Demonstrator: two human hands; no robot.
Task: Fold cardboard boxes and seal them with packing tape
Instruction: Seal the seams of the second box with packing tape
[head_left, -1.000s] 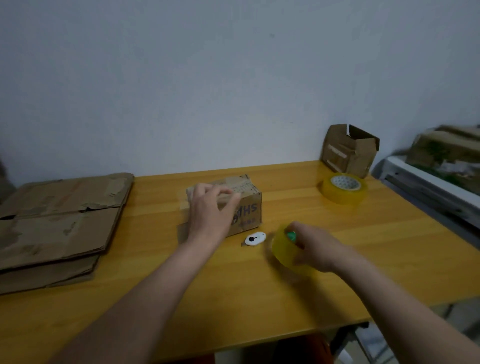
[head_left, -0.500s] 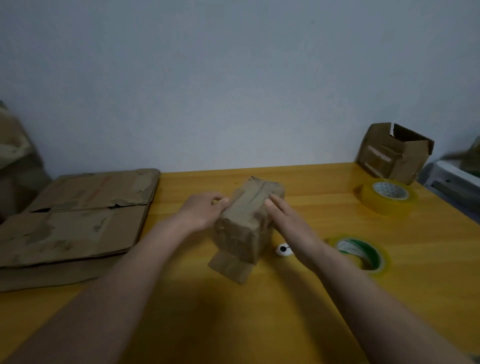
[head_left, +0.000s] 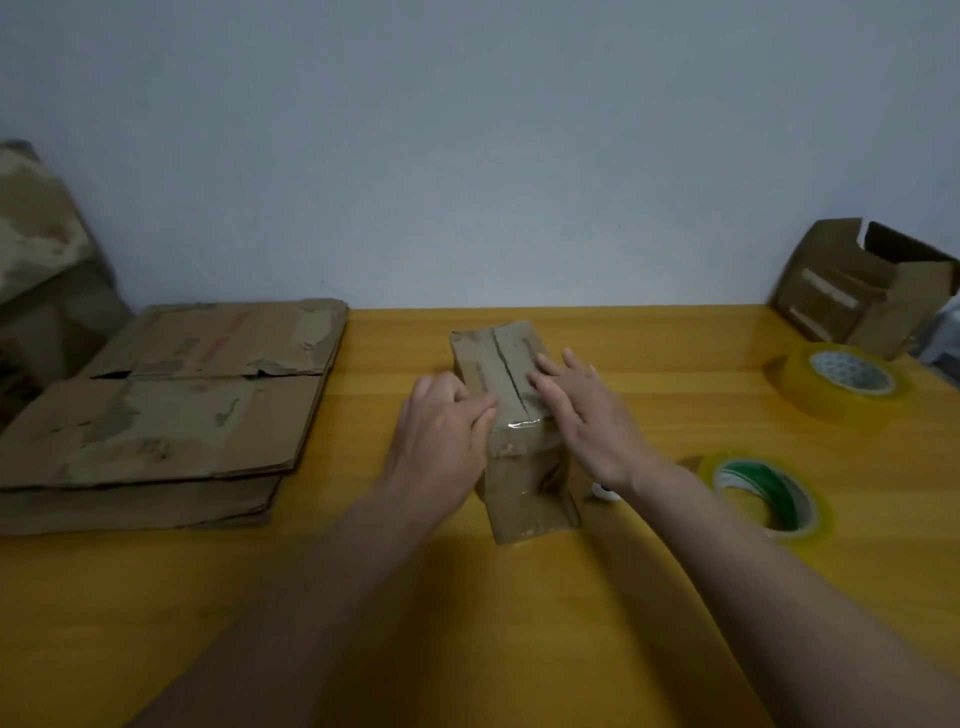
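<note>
While both hands bear on the small cardboard box (head_left: 514, 410), the right hand (head_left: 587, 415) lies flat, fingers straight across the top flaps beside the centre seam. The left hand (head_left: 441, 431) presses the left side, fingers bent over the top edge. Clear tape covers the near end. That box stands mid-table (head_left: 519, 623), bare wood ahead. A flattened cardboard stack (head_left: 166, 415) lies left; an open box (head_left: 862, 291), contents unseen, sits far right. Two tape rolls (head_left: 763, 499) (head_left: 841, 379) lie right. Since half a second ago, the box has settled upright and square.
</note>
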